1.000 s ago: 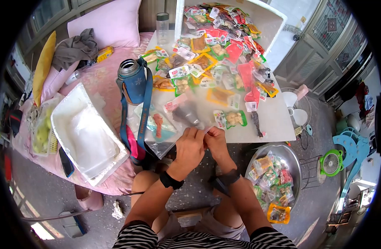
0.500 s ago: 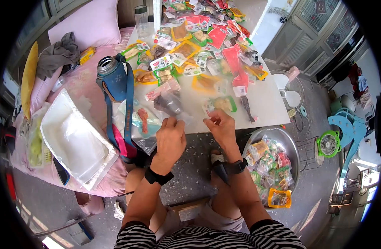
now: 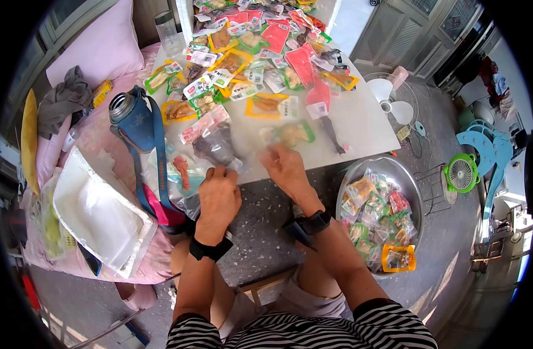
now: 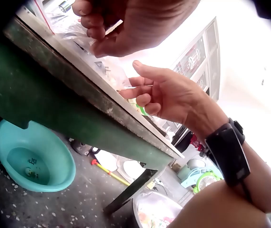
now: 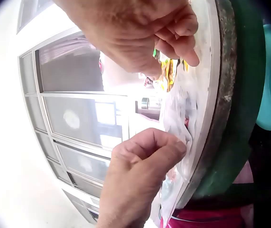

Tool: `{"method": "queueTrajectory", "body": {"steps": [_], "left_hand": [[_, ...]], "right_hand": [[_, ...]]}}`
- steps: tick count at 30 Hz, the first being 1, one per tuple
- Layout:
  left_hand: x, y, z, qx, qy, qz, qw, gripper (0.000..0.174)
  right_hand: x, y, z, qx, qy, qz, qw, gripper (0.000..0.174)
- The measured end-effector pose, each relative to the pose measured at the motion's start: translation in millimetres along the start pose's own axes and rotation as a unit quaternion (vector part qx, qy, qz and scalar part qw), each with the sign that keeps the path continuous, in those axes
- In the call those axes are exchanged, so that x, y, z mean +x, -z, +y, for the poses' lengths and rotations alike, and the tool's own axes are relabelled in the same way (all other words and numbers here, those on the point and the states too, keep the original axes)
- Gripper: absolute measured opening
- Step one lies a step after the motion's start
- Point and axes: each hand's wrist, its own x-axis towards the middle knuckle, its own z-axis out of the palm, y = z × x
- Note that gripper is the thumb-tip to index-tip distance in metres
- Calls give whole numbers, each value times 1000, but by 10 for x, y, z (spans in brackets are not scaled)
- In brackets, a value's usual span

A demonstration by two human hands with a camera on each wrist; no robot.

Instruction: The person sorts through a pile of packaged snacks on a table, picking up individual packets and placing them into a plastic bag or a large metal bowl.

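My left hand [image 3: 219, 195] sits at the near edge of the white table [image 3: 359, 125] and pinches the rim of a clear plastic bag [image 3: 214, 145] with a dark packet inside. The right wrist view shows that left hand [image 5: 140, 175] as a fist on the bag's [image 5: 180, 114] edge. My right hand [image 3: 285, 168] hovers just right of it, fingers loosely curled, nothing seen in them, close to a green-edged snack packet [image 3: 294, 132]. In the left wrist view the right hand [image 4: 168, 92] hangs over the table edge [image 4: 78, 95], below the left hand [image 4: 135, 23].
Several bright snack packets [image 3: 249, 46] cover the far table. A blue flask [image 3: 133, 116] with a strap stands at the left, by a white foam box [image 3: 98, 209]. A metal basin [image 3: 388, 160] of packets sits on the floor right, near a green fan [image 3: 461, 173]. A teal bowl [image 4: 33, 161] lies under the table.
The hands were together at the bag's edge and have parted. The right hand let go and moved right toward the green-edged packet; the left still holds the bag.
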Motion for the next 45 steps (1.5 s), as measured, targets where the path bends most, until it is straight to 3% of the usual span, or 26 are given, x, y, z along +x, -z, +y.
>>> {"method": "queueTrajectory", "body": {"steps": [3,6,9,15,19,21,23,25,26,29,31,34,37,40,45], "left_hand": [[0,16,19,-14,7,24,1000,13],[12,11,28,-15,4,22,1000,12],[20,47,112,-23,0,5,1000,17],[46,-94,140,40,-3,46,998,12],[44,-73,154,8,-31,55,998,13],[70,17,230,-6,-65,65,996,13],[84,18,257,-11,-82,83,993,14],[98,17,283,15,-89,79,993,12],[88,-34,279,11,-103,89,991,12],[75,-49,295,25,-116,94,989,12],[65,-91,303,23,-131,100,986,10],[9,-111,248,12,-140,68,988,10],[-1,-119,310,14,-147,66,987,13],[-50,-133,304,-7,-134,62,989,10],[-111,55,365,-26,-253,185,949,17]], "right_hand": [[4,-171,83,76,22,12,997,11],[69,-111,110,223,-111,-36,968,13],[67,-80,133,318,-166,-51,932,16],[82,85,-18,370,-200,-57,905,19],[68,150,-21,442,-215,-65,868,15],[81,148,19,440,-212,-75,869,25],[49,202,-111,341,-292,-80,890,48],[-29,253,-131,287,-299,-177,892,66],[-165,351,-132,284,-299,-159,897,67],[-154,247,-190,264,-268,-189,907,70],[-218,280,-237,306,-237,-236,891,61],[-232,-52,-258,195,-197,-129,952,41],[-246,-428,-120,102,-102,22,989,23],[-222,-209,-153,63,13,-26,998,16],[-287,499,-372,29,191,-28,981,14]]}}
